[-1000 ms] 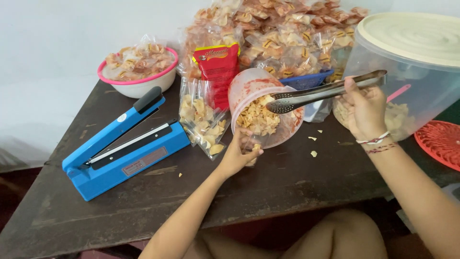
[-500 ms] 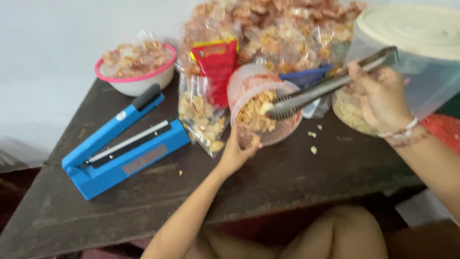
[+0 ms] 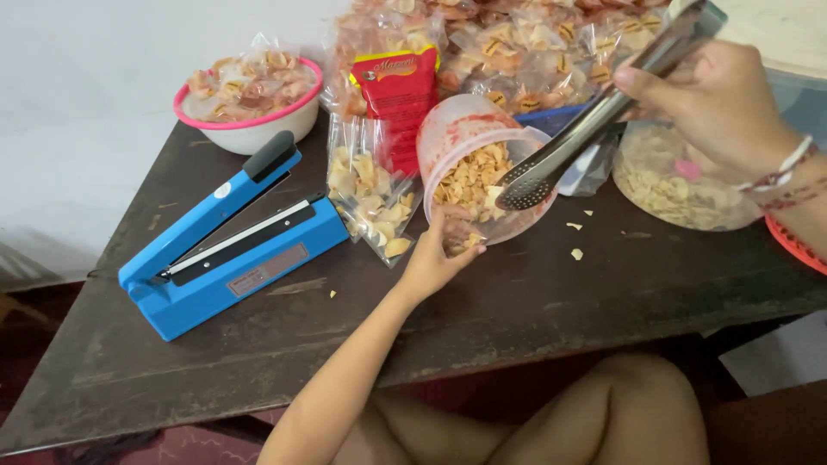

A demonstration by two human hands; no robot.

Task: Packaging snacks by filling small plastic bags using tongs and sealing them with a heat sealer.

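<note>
My left hand (image 3: 438,255) grips the lower rim of a clear plastic tub (image 3: 476,165), tilted on its side and holding pale chips with red seasoning on its walls. Metal tongs (image 3: 594,116) are held in my right hand (image 3: 718,102), which has string bracelets at the wrist. The tong tips reach into the tub's mouth among the chips. Just left of the tub leans a sealed clear bag of chips (image 3: 372,197).
A blue impulse sealer (image 3: 229,240) lies at the left on the dark wooden table (image 3: 534,301). A pink-rimmed bowl (image 3: 250,95) of bagged chips sits behind it. A red packet (image 3: 401,95), a pile of chip bags (image 3: 517,43), and a large clear container (image 3: 689,176) stand at the back.
My right hand has lifted and swung right, tilting the tongs so their tips dip into the tub. The view has shifted closer. My left hand stays on the tub.
</note>
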